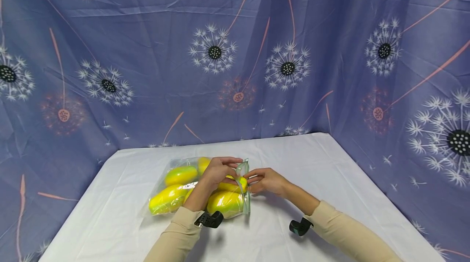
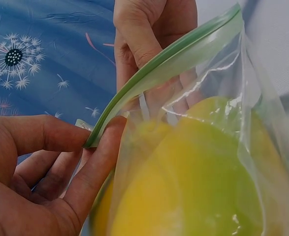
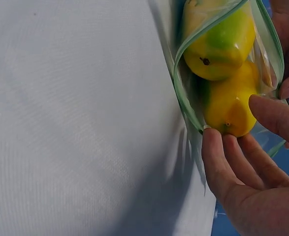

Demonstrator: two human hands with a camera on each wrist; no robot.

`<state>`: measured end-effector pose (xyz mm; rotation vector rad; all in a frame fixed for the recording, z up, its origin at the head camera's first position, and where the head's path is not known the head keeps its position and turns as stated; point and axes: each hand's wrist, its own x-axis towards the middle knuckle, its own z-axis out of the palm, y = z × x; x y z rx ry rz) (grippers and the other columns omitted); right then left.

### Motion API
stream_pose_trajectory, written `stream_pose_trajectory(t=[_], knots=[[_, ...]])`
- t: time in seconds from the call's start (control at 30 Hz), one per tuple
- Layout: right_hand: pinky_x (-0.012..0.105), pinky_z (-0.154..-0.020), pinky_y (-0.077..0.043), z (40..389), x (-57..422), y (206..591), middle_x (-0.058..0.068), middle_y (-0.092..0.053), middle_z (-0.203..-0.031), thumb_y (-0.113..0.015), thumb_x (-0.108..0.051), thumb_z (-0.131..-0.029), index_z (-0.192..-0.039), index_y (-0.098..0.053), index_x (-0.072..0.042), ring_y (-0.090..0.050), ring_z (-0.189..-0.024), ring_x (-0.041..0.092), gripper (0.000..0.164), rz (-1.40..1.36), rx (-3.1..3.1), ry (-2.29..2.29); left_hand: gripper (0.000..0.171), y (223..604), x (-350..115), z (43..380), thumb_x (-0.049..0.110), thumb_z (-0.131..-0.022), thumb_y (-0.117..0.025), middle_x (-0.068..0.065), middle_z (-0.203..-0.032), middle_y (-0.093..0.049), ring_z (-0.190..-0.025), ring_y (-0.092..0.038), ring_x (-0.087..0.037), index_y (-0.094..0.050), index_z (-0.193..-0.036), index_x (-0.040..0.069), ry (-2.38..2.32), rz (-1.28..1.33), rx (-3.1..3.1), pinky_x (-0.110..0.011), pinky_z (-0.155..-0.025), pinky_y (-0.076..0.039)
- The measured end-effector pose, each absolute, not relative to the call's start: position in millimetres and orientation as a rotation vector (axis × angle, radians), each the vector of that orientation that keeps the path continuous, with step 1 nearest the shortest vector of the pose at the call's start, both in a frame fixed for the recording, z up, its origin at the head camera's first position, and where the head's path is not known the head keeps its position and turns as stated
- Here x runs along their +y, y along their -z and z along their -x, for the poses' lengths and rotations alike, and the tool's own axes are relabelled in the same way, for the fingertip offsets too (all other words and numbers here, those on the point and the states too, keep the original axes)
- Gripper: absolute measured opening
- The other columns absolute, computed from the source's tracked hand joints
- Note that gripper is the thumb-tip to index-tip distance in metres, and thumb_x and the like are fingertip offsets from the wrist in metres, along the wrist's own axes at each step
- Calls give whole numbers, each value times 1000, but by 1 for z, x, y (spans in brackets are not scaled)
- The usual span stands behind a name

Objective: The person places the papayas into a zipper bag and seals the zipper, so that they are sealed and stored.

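Note:
A clear zip bag (image 1: 247,205) with a green seal lies on the table, its mouth parted and facing right. Several yellow-green mangoes (image 1: 180,175) show through its film. My left hand (image 1: 219,171) reaches across the bag and pinches the green-edged lip (image 2: 115,101) between its digits, plain in the left wrist view. At the mouth, my right hand (image 1: 269,181) touches the end of a yellow mango (image 3: 231,114) with extended fingertips, the thumb beside it. Another mango (image 3: 220,44) sits next to that one inside the opening. The far side of the bag is partly hidden by my left hand.
A white cloth covers the table (image 1: 315,164). Blue-purple curtains (image 1: 154,70) with dandelion prints rise behind it and along its sides. Black wrist cameras (image 1: 301,227) are strapped to both wrists, low over the tabletop.

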<state>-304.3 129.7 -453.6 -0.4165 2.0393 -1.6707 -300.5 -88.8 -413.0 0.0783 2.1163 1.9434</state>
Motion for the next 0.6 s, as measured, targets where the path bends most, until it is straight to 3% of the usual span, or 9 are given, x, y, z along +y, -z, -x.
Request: stream_pose_trajectory(t=[0.4,0.6], knots=[[40,-92,-62,301,126,451,26,-63,-134,-74,-4,-84,-136,-60,5,-63,-124,36,54,420,2049,1655,53,414,-88,302,-14,-80,-64,-29,-133,-55,-83,-69,-26,-66,-131,-3,-1962,-93,2080,-48,-73,-65],[40,-91,-62,300,123,452,27,-62,-135,-74,-3,-83,-137,-59,5,-63,-124,37,57,416,2028,1660,52,416,-87,302,-14,-81,-64,-28,-131,-55,-83,-69,-26,-66,-132,-2,-1959,-90,2076,-53,-79,-64]])
